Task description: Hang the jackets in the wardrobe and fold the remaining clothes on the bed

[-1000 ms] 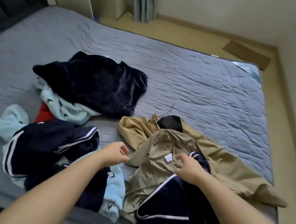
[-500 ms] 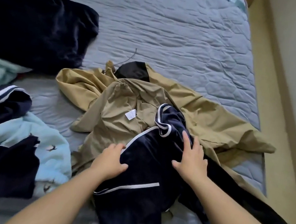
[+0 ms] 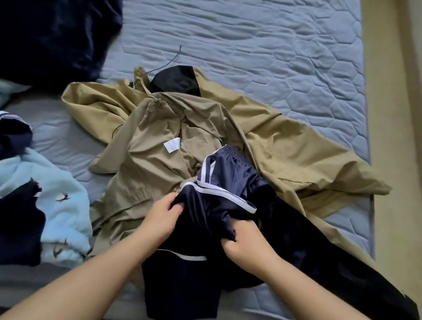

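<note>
The bed (image 3: 252,28) has a quilted grey-blue cover of matt cloth, stitched in hexagons and puckered. The tan jacket (image 3: 289,144) is thin woven cloth, creased, with a faint sheen; its care label (image 3: 172,145) is white (cloth or paper, hard to tell). The navy track garment (image 3: 230,171) is slick, satiny cloth that catches the light, trimmed with flat white stripes. The dark plush garment (image 3: 46,23) looks deep-piled and matt. The pale blue fleece (image 3: 61,191) is fuzzy.
</note>
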Tool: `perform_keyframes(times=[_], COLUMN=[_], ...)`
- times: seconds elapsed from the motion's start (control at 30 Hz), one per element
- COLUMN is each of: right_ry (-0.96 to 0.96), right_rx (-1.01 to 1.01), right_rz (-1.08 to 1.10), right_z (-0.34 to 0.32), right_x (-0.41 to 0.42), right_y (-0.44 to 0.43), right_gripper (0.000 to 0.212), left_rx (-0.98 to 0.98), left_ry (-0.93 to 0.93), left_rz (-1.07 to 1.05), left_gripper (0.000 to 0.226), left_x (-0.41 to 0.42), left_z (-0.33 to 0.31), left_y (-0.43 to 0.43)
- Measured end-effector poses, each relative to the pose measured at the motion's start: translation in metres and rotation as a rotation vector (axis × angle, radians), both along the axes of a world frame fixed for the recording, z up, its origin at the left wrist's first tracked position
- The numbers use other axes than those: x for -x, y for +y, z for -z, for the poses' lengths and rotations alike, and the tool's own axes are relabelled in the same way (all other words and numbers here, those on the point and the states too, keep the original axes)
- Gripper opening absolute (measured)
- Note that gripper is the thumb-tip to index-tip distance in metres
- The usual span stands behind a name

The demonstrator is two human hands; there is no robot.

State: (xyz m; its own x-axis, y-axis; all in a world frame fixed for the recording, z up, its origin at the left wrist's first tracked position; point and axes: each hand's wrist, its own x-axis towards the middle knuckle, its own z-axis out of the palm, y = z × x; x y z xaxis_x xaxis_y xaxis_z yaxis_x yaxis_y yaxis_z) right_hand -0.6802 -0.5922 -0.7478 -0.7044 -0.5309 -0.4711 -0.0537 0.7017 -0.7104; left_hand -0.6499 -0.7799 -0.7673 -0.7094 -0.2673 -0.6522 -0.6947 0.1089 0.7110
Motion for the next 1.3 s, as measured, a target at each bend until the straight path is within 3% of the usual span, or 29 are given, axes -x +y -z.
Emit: perform_keyframes(times=[0.07, 0.1, 0.2, 0.27, 0.37, 0.43, 0.5, 0.57, 0.63, 0.67, 0.73, 0.77, 0.87, 0.93, 1.03, 1.1, 1.2, 1.3], right_ry=[0.115, 0.191, 0.322, 0.369, 0.322, 0.311, 0.280, 0.166, 0.082, 0.039, -0.081, -0.166, -0.499, -0.717, -0.963, -0.997, -0.972, -0.955], right_rx=[0.077, 0.121, 0.166, 0.166, 0.124, 0.061, -0.090, -0.276, -0.429, -0.462, -0.336, -0.196, 0.252, 0.535, 0.913, 1.028, 1.045, 0.964], right_rz=[-0.079, -0.168, -0.423, -0.505, -0.382, -0.160, 0.025, 0.055, -0.049, -0.103, -0.081, 0.055, 0.679, 0.860, 0.772, 0.632, 0.455, 0.341], right_z=[-0.030, -0.045, -0.086, -0.101, -0.104, -0.100, -0.099, -0.102, -0.104, -0.103, -0.109, -0.116, -0.148, -0.179, -0.249, -0.291, -0.348, -0.391], right_x=[0.003, 0.004, 0.007, 0.011, 0.018, 0.022, 0.029, 0.034, 0.033, 0.031, 0.024, 0.018, 0.004, -0.002, -0.006, -0.010, -0.019, -0.031], right_y=[-0.006, -0.011, -0.022, -0.017, 0.008, 0.027, 0.037, 0.038, 0.027, 0.019, -0.009, -0.027, -0.081, -0.119, -0.187, -0.237, -0.311, -0.379], right_gripper=[0.020, 0.017, 0.019, 0.012, 0.015, 0.041, 0.080, 0.106, 0.107, 0.097, 0.054, 0.038, 0.034, 0.027, 0.030, 0.035, 0.048, 0.047], left_rx=[-0.419, -0.530, -0.365, -0.298, -0.246, -0.307, -0.408, -0.464, -0.506, -0.497, -0.450, -0.439, -0.482, -0.463, -0.344, -0.100, 0.248, 0.514], left_ry=[-0.105, -0.139, -0.075, -0.010, 0.052, 0.113, 0.165, 0.190, 0.245, 0.291, 0.393, 0.418, 0.410, 0.425, 0.453, 0.458, 0.497, 0.620], left_rz=[-0.128, -0.153, -0.067, -0.103, -0.206, -0.176, -0.156, -0.198, -0.258, -0.292, -0.337, -0.356, -0.436, -0.475, -0.478, -0.363, -0.168, -0.282], left_gripper=[0.019, 0.024, 0.014, 0.023, 0.033, 0.038, 0.038, 0.026, 0.018, 0.018, 0.018, 0.015, 0.016, 0.017, 0.029, 0.031, 0.078, 0.080], left_x=[0.009, 0.013, 0.027, 0.032, 0.033, 0.027, 0.019, 0.012, 0.007, 0.007, 0.006, 0.003, -0.014, -0.027, -0.042, -0.055, -0.073, -0.088], left_z=[-0.029, -0.042, -0.081, -0.103, -0.135, -0.160, -0.190, -0.224, -0.258, -0.271, -0.293, -0.302, -0.321, -0.328, -0.335, -0.342, -0.368, -0.411], left_y=[0.010, 0.015, 0.022, 0.017, 0.005, -0.004, -0.016, -0.031, -0.049, -0.056, -0.073, -0.083, -0.111, -0.130, -0.159, -0.180, -0.226, -0.292])
